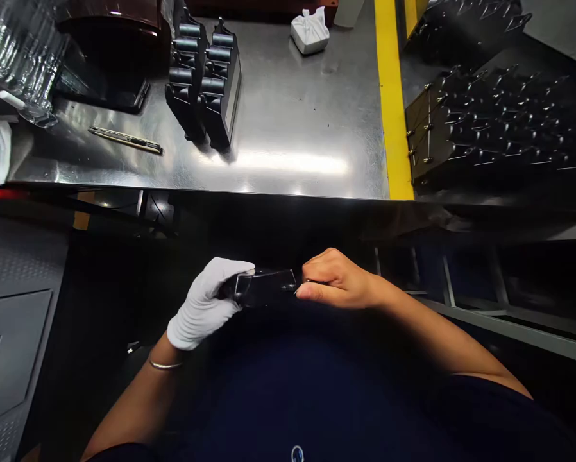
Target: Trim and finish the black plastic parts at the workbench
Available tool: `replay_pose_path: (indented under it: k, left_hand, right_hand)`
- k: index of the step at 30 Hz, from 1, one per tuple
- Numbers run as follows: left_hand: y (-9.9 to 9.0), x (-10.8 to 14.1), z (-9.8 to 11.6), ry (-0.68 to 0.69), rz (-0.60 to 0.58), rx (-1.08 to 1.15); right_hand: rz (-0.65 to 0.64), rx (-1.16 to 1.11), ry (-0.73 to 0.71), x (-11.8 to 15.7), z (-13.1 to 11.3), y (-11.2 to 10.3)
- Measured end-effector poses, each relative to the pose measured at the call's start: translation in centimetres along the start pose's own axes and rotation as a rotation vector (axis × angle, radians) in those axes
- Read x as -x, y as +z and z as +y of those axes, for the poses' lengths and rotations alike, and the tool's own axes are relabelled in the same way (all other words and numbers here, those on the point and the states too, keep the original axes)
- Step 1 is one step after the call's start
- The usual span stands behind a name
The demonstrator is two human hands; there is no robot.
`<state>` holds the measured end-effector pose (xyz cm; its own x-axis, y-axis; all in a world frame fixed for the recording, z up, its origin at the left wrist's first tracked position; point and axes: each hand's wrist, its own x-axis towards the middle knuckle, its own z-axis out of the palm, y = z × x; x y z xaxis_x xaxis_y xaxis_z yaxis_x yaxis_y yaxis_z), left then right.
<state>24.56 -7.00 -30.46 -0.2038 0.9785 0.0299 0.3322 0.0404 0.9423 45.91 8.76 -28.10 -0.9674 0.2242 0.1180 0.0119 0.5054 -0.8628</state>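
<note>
In front of my body, below the table edge, my left hand in a white glove is closed around one end of a glossy black plastic part. The part lies roughly level, its far side lost in the dark. My bare right hand is closed in a pinch at the part's right end. Something thin and dark shows between its thumb and fingers, too small to name. Two black ribbed parts stand side by side on the metal table above my hands.
The steel table has a yellow strip on its right. Beyond it sit stacked black parts with metal pins. A slim cutter knife, clear plastic trays and a white wrapped block lie on the table.
</note>
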Motion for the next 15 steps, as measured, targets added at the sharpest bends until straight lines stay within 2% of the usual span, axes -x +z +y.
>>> replay_pose_path:
  k: [3, 5, 9, 15]
  left_hand:
    - [0.1, -0.1, -0.7, -0.284, -0.104, 0.217]
    - [0.2, -0.2, -1.0, -0.392, -0.180, 0.315]
    - [0.5, -0.5, -1.0, -0.474, -0.250, 0.363]
    - [0.9, -0.6, -0.4, -0.489, -0.214, 0.403]
  right_hand:
    - [0.112, 0.154, -0.094, -0.8, -0.1, -0.1]
    - [0.133, 0.271, -0.151, -1.5, -0.2, -0.2]
    - [0.071, 0.385, -0.238, -2.2, -0.2, -0.1]
    - [0.163, 0.456, -0.241, -2.1, 0.3, 0.3]
